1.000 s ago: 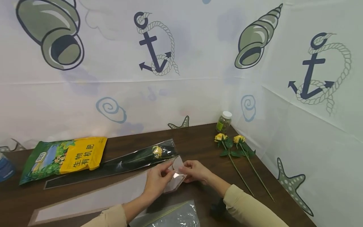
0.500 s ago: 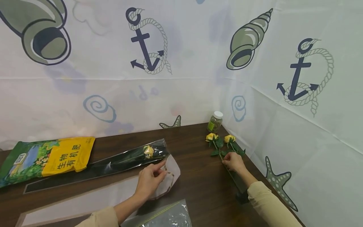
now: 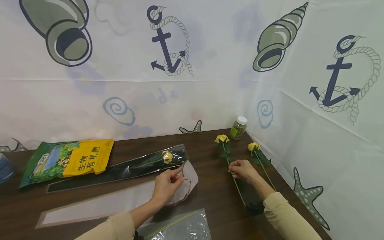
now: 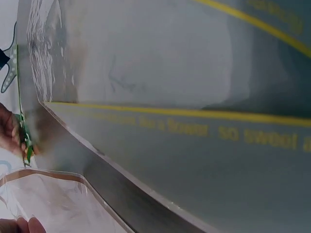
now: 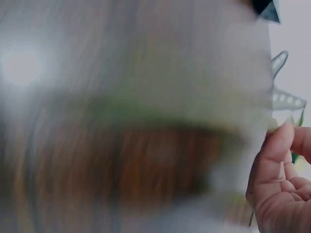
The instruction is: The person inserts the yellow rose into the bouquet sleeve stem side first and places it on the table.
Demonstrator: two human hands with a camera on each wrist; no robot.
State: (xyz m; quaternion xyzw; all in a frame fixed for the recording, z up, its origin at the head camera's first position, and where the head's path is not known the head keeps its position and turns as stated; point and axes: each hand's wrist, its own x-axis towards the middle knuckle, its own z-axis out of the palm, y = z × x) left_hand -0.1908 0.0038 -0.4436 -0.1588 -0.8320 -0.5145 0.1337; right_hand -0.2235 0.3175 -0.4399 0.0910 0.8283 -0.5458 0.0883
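Observation:
My right hand (image 3: pixel 243 170) pinches the stem of a yellow rose (image 3: pixel 222 139), its bloom pointing to the back of the table. In the right wrist view the thumb and forefinger meet at the right edge; the rest is blurred. My left hand (image 3: pixel 166 187) pinches the upper rim of a long white flower sleeve (image 3: pixel 99 204), whose mouth bulges open to the right. A second yellow rose (image 3: pixel 253 146) lies right of the held one, its stem partly behind my right hand. Clear wrapping with yellow lines (image 4: pixel 160 111) fills much of the left wrist view.
A dark sleeve (image 3: pixel 129 170) with a yellow rose inside lies behind the white one. At the back left is a green and yellow fertilizer bag (image 3: pixel 67 158), with a blue container (image 3: pixel 5 169) beside it. A white-lidded jar (image 3: pixel 238 128) stands at the back right corner.
My right hand has left the white sleeve's mouth, reached right to the roses and drawn one leftward by its stem, apart from the other. My left hand stays at the sleeve's rim.

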